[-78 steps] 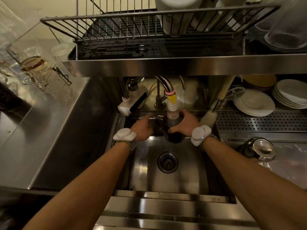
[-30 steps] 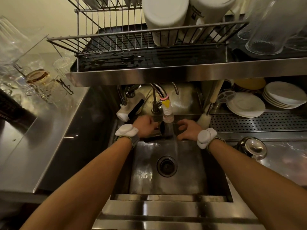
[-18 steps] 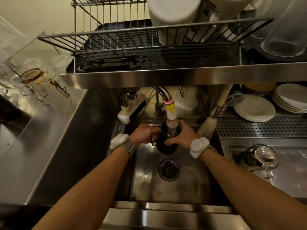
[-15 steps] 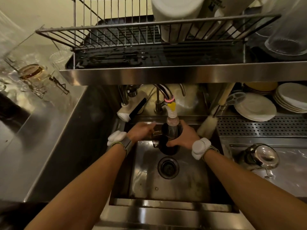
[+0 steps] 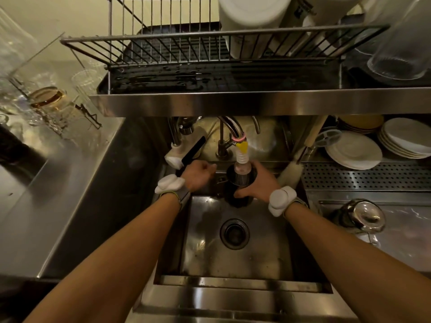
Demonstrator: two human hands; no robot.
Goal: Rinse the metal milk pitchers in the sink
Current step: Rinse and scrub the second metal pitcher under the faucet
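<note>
Right hand (image 5: 258, 183) wraps around the dark round metal milk pitcher (image 5: 234, 183), holding it upright at the back of the stainless steel sink (image 5: 268, 252), right under the ribbed white faucet nozzle (image 5: 242, 157). Left hand (image 5: 198, 177) sits just beside it, fingers curled, and I can't tell whether it grips anything.

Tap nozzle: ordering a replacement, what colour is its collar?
Yellow collar over a pale ribbed hose, seen in the head view.
</note>
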